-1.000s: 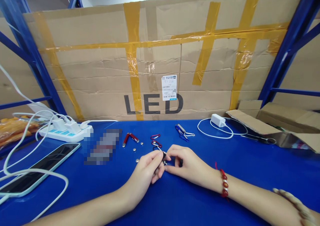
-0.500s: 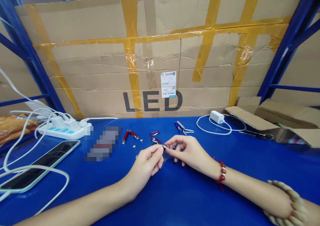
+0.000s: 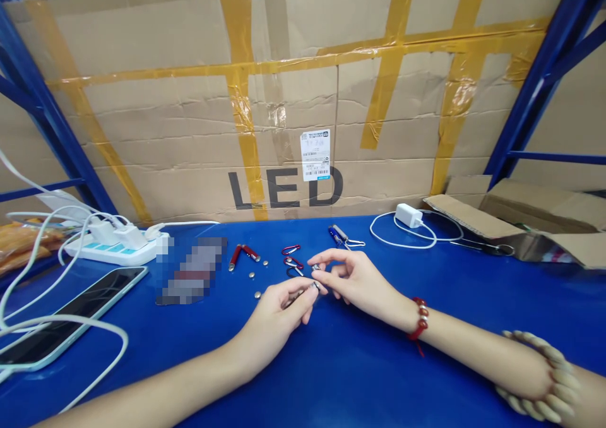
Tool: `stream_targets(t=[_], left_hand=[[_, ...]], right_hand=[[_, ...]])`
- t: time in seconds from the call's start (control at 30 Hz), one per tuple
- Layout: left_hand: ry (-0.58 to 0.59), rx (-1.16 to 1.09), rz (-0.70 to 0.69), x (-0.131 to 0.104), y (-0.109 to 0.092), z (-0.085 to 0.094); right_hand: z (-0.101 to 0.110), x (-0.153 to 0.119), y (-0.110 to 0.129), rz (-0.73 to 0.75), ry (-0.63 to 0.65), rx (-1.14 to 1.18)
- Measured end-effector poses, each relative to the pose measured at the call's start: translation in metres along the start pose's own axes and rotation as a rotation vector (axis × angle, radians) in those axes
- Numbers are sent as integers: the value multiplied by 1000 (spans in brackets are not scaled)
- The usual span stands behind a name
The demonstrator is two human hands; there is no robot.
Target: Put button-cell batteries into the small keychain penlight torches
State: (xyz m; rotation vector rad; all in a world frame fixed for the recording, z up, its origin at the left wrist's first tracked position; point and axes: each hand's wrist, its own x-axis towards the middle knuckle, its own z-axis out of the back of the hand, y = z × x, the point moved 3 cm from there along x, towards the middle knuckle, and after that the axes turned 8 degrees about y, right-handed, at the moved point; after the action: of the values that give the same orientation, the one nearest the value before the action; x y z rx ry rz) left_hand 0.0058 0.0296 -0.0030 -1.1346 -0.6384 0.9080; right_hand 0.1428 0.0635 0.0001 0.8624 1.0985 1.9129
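My left hand [image 3: 279, 308] is closed around a small dark cylinder with a silvery end [image 3: 316, 285], mostly hidden by the fingers. Just right of it, my right hand [image 3: 362, 279] pinches a small silvery piece [image 3: 315, 267] between thumb and forefinger. The fingertips of both hands nearly meet. Behind them lie red carabiner clips [image 3: 294, 262] and a black carabiner clip [image 3: 294, 273]. Several button cells [image 3: 257, 295] are scattered to the left, near two small red cylinders with silvery ends [image 3: 235, 257].
On the blue table [image 3: 369, 371], a blue and a silver cylinder [image 3: 337, 235] lie near a white charger [image 3: 408, 215]. A phone [image 3: 76, 317], cables and a power strip [image 3: 118, 251] occupy the left. An opened carton [image 3: 478, 216] stands right; a taped cardboard sheet [image 3: 189, 137] closes the back.
The hands' fingertips have separated slightly, and the silvery piece shows in my right fingers. More of the black carabiner clip is visible. The camera view has shifted a little.
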Motion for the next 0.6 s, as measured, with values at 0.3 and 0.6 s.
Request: stream_targets(t=[0.3,0.6], left_hand=[[6,36,0,0,-1,-1],[9,14,4,-1,-1,-1]], right_hand=[[-4,-2,4,115,175,144],[8,1,1,122,322,268]])
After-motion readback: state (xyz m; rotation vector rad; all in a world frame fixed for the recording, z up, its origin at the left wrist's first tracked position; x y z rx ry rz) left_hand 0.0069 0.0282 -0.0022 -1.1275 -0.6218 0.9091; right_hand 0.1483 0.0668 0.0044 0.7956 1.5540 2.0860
